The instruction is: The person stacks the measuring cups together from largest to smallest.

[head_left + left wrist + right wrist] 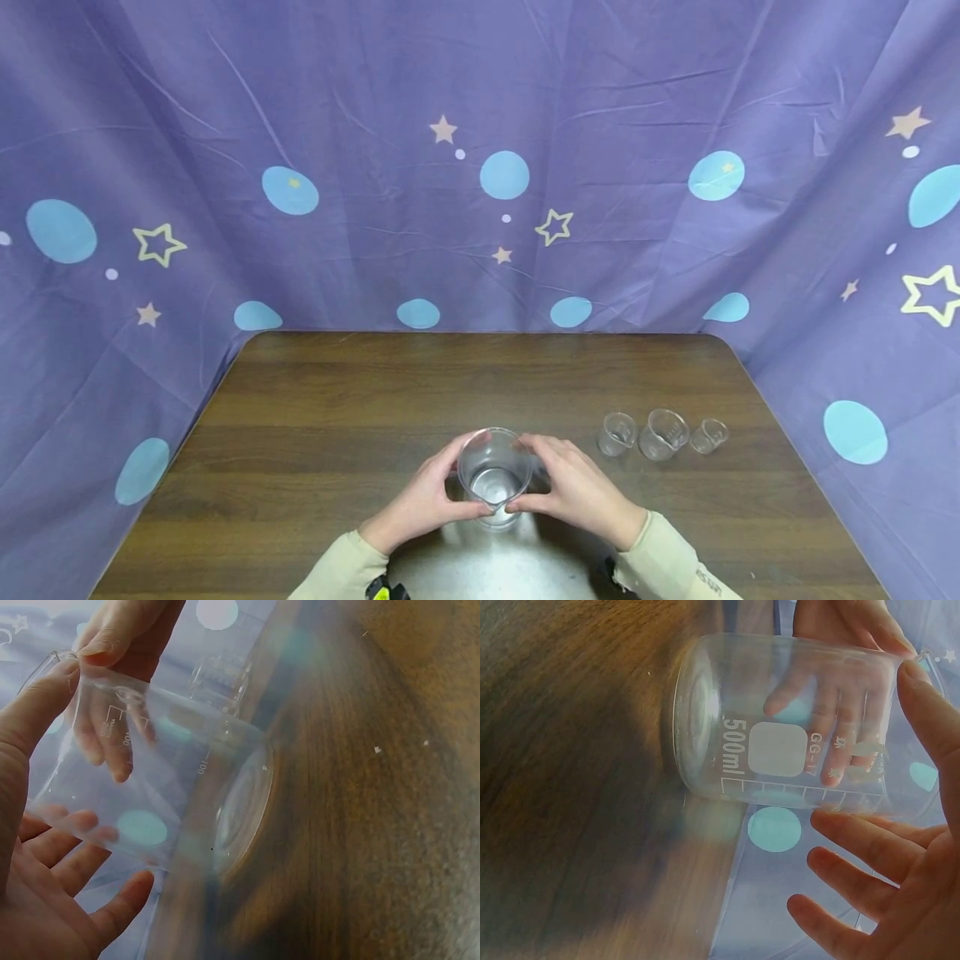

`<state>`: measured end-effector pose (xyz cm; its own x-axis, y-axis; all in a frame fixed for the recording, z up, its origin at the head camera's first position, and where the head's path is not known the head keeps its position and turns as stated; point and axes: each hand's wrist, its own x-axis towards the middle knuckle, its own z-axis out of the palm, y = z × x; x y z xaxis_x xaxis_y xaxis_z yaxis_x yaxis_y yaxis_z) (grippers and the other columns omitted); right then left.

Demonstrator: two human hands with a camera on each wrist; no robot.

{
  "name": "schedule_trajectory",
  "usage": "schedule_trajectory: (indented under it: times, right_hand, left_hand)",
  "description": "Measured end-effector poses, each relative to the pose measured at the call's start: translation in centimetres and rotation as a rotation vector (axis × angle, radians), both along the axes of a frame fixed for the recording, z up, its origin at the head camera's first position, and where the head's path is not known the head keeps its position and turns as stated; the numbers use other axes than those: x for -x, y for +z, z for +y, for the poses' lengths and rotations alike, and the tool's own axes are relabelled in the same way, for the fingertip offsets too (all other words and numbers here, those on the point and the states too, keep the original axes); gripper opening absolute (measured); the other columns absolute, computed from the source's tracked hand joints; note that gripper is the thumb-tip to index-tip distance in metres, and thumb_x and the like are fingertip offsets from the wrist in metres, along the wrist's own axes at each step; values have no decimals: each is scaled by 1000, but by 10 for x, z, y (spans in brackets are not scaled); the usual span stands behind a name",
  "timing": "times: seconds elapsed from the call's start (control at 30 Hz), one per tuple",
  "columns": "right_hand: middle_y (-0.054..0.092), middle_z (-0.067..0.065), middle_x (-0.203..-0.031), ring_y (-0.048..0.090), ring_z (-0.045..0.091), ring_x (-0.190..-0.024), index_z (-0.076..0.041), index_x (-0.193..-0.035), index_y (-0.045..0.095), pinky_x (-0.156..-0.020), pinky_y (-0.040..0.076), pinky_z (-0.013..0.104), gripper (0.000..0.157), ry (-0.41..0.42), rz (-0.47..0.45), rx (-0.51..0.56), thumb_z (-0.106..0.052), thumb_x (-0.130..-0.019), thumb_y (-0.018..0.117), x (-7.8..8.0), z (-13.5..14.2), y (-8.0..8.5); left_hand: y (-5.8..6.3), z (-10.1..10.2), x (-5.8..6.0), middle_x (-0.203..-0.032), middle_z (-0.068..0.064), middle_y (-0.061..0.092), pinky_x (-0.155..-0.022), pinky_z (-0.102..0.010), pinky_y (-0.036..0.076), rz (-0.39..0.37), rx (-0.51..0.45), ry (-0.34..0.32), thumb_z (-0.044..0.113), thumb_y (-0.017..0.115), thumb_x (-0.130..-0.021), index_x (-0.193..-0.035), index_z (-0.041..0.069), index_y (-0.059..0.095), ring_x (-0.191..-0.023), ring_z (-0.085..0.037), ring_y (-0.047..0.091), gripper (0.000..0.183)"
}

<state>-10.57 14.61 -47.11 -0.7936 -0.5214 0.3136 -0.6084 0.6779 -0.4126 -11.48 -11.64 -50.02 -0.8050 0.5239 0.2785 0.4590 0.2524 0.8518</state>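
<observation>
A large clear glass beaker [495,471] stands upright on the table in front of me, its spout toward my body. White print on its side reads 500ml, next to a blank white label patch [778,749] in the right wrist view. My left hand [429,497] holds it from the left, thumb at the near rim. From the right, my right hand [581,486] grips it the same way, its thumb close to the other by the spout. Through the glass [176,761] in the left wrist view, fingers of the right hand show.
Three smaller glass beakers stand in a row to the right: a small one [617,435], a wider one [663,435] and the smallest [708,437]. The brown wooden table [337,400] ends at a purple curtain [375,200] with stars and blue dots.
</observation>
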Motion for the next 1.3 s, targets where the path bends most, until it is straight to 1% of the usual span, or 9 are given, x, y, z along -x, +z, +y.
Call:
schedule_trajectory:
  times: [0.1, 0.33, 0.53, 0.7, 0.8, 0.97, 1.1, 1.3]
  right_hand:
    - [72, 4, -124, 67, 23, -116, -8, -131, 62, -100, 54, 49, 76, 5, -5, 3, -58, -78, 85, 0, 0, -1]
    - [71, 5, -125, 66, 24, -118, -7, -131, 61, -100, 54, 51, 76, 24, -10, 16, -59, -80, 82, -2, 1, -3]
    - [71, 4, -125, 66, 23, -117, -8, -131, 61, -100, 54, 51, 75, 24, -16, 10, -61, -82, 80, -1, 1, -4]
    - [71, 4, -127, 66, 24, -119, -8, -132, 61, -101, 54, 51, 75, 20, -20, 1, -60, -82, 80, -1, 3, -3]
    - [71, 5, -128, 66, 24, -119, -7, -133, 62, -102, 53, 51, 74, 22, -19, -1, -59, -83, 81, -2, 4, -2]
    - [70, 8, -131, 65, 27, -122, -7, -133, 63, -103, 53, 53, 73, 24, -16, -19, -59, -84, 80, -2, 9, 2]
    - [69, 9, -131, 63, 30, -125, -7, -132, 65, -104, 52, 54, 69, 32, -9, -32, -54, -85, 82, -2, 15, 5]
    - [70, 9, -130, 62, 34, -128, -7, -130, 66, -104, 52, 55, 58, 74, 30, -61, -43, -88, 83, 1, 28, 10]
  left_hand:
    - [0, 0, 1, -151, -12, 57, -105, -48, 53, -8, 1, -5, 27, 92, -80, -154, 12, 46, -132, -32, 57, 88]
    - [-1, 0, -2, -149, -12, 59, -103, -41, 54, 1, 10, 1, 28, 92, -81, -154, 13, 46, -130, -29, 59, 87]
    - [-1, 0, -2, -149, -11, 59, -104, -42, 53, 1, 17, 5, 29, 91, -81, -154, 14, 45, -131, -31, 59, 87]
    - [-1, 0, -1, -148, -8, 60, -102, -40, 53, 11, 41, 27, 31, 92, -80, -153, 16, 47, -124, -29, 62, 87]
    - [-1, 1, -1, -148, -9, 60, -101, -39, 54, 16, 37, 26, 31, 92, -80, -152, 16, 47, -123, -30, 63, 86]
    - [-2, 0, -1, -148, -10, 59, -102, -39, 53, 10, 15, 17, 28, 92, -80, -152, 14, 47, -126, -30, 62, 86]
    - [-2, 1, -2, -148, -10, 59, -103, -40, 53, -4, 7, 13, 28, 92, -79, -152, 14, 47, -128, -30, 60, 87]
    - [-2, 1, -1, -148, -9, 59, -104, -41, 52, -10, 10, 16, 29, 92, -79, -152, 14, 47, -130, -30, 59, 87]
